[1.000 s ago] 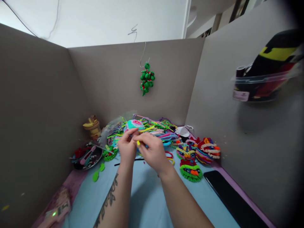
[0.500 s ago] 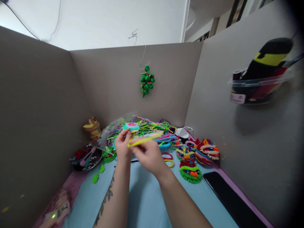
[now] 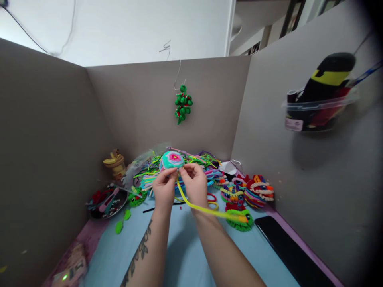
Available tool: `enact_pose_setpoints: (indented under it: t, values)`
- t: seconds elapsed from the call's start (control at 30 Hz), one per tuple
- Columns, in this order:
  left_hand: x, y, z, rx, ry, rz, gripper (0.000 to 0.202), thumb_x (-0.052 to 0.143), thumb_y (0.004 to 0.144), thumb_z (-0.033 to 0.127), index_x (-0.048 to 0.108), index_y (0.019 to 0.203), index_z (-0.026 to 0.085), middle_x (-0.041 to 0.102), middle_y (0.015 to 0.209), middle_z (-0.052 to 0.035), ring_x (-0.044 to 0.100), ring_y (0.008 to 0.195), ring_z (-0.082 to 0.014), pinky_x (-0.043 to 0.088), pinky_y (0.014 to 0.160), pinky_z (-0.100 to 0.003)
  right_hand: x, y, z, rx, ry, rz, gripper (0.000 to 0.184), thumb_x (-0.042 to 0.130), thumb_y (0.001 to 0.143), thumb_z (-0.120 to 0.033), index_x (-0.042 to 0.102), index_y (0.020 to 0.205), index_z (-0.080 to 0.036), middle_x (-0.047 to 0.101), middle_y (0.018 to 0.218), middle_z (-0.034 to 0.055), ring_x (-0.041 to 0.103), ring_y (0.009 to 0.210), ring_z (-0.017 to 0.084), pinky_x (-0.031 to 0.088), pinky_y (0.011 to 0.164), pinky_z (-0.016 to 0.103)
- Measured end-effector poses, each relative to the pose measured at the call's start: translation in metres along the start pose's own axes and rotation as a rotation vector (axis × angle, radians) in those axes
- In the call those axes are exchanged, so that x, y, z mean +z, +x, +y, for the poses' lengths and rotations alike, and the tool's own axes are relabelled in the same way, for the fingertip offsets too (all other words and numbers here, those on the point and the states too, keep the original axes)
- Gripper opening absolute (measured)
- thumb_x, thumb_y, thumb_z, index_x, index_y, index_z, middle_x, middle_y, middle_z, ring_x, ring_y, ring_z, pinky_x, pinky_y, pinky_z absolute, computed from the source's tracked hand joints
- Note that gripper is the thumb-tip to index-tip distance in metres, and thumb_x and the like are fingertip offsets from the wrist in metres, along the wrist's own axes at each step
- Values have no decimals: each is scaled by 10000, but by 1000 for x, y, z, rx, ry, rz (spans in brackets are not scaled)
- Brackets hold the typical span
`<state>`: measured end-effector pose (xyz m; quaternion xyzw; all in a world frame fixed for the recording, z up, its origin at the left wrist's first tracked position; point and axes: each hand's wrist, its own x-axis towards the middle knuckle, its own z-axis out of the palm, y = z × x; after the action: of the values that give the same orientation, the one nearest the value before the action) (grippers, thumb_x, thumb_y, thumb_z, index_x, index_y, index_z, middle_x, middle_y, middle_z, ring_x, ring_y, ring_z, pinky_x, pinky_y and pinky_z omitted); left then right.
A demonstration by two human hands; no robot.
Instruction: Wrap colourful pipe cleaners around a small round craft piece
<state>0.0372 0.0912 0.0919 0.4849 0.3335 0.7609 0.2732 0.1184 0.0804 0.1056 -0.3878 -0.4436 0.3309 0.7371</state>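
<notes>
Between my hands, above the table, is a round turquoise pipe-cleaner piece with a pink and red flower-like centre. My left hand pinches its lower left edge. My right hand is closed at its lower right edge, where a yellow pipe cleaner meets the piece. The strip's long free end hangs down and bends right across my right forearm. What exactly lies between my right fingertips is hard to make out. Right behind the piece lies a heap of coloured pipe cleaners.
Scissors with red and yellow handles lie behind my right wrist. Finished pipe-cleaner faces and a black phone-like slab are at right. A metal bowl stands at left. Grey panels enclose the table; a plastic tub hangs on the right one.
The round piece has turned its flower face towards me and shifted right. My right hand has brought the yellow pipe cleaner to its edge, and the free end has swung down to the right.
</notes>
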Motion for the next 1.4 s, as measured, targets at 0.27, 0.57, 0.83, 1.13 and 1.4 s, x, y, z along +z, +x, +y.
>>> enact_pose_setpoints:
  t: [0.27,0.57,0.83,1.13,1.4]
  values:
    - [5,-9,-2,73,56,27,91,744,673,259,754,751,213,739,750,-32,672,709,-168,546,709,-289,-2,10,7,214,205,53,296,757,574,-356,654,756,-148,649,696,13,554,620,131,455,601,269]
    - [8,-13,-3,96,79,23,92,730,698,261,754,775,219,740,763,-30,675,712,-165,549,716,-292,-7,11,-3,300,249,55,168,714,572,-300,680,666,-165,631,655,-19,529,632,124,418,613,254]
    - [11,-16,-3,15,23,64,122,746,674,281,746,770,205,732,760,-32,667,712,-164,540,703,-287,-1,9,-1,311,338,70,154,692,569,-278,688,657,-152,627,640,-12,518,642,129,421,663,269]
    - [14,-6,-6,-206,-269,105,282,817,554,335,734,776,182,709,737,-17,629,662,-119,498,654,-233,-9,12,5,95,143,-43,162,648,703,-334,704,714,-182,663,944,47,539,1011,208,373,958,352]
    - [16,-5,-4,-335,-407,80,340,866,453,329,723,723,179,688,688,5,600,628,-84,470,619,-192,-11,16,7,110,228,-158,185,647,695,-349,710,731,-179,659,969,66,567,977,203,428,888,331]
